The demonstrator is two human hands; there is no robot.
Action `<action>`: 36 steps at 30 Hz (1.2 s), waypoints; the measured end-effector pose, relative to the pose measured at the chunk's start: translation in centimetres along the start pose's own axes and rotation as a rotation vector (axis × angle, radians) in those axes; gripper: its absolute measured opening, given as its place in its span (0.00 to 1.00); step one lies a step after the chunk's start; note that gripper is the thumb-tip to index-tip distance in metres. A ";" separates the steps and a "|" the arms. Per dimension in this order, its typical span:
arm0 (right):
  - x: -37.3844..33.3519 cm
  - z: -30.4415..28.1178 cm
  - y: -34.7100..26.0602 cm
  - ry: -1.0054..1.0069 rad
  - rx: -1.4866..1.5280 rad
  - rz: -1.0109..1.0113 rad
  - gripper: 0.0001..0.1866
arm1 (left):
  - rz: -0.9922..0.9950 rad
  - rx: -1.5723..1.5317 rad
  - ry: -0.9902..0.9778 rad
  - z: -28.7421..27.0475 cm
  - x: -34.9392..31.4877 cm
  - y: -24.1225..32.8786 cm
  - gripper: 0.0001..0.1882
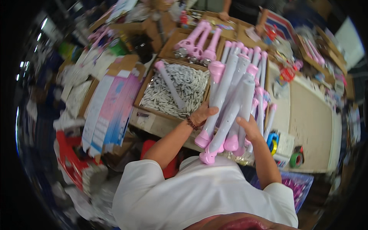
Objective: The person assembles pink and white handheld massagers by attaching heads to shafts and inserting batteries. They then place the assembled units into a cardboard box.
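Observation:
A bundle of several white tubes with pink end pieces (225, 86) is clasped between my two hands, tilted over the table's near edge. My left hand (204, 114) wraps the bundle's left side, thumb on a tube. On the opposite side, my right hand (251, 128) grips it, thumb against the nearest tube. Beyond stand more white tubes with pink caps (263, 63), partly hidden by the bundle. Left of it, an open box holds many small white and grey parts (188, 82). One pink-ended tube (170, 85) lies across those parts.
Pink stands with metallic bases (197, 42) lie in a box behind. Flattened printed cartons (115, 101) lean at left, above a red plastic chair (71, 153). On the right are a green tape roll (296, 159) and a blue-and-yellow one (273, 145). Another person (247, 9) stands across the table.

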State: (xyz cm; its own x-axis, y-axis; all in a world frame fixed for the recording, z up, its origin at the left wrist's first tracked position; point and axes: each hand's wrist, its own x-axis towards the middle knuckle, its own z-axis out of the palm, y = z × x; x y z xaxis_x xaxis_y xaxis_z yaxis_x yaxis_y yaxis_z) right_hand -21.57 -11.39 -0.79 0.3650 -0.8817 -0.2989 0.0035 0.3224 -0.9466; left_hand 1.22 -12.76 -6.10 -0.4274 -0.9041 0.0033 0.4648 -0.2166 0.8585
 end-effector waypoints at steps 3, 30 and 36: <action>-0.8 -0.1 0.6 -0.065 -0.043 0.003 0.42 | 0.056 -0.019 0.073 2.5 -3.1 0.8 0.49; -13.5 22.8 11.3 -0.871 -0.182 0.261 0.39 | 0.476 0.045 0.925 11.3 -42.0 -6.9 0.42; -16.5 29.8 14.7 -1.014 -0.270 0.353 0.44 | 0.481 -0.092 1.147 13.8 -51.1 -9.1 0.40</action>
State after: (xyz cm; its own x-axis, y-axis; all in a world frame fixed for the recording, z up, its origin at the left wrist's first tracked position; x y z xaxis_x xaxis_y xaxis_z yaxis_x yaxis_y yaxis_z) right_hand 0.18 18.12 -6.18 0.8993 -0.0246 -0.4366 -0.4091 0.3052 -0.8599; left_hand 8.12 40.50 -6.96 0.7022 -0.6883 -0.1821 0.4587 0.2417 0.8551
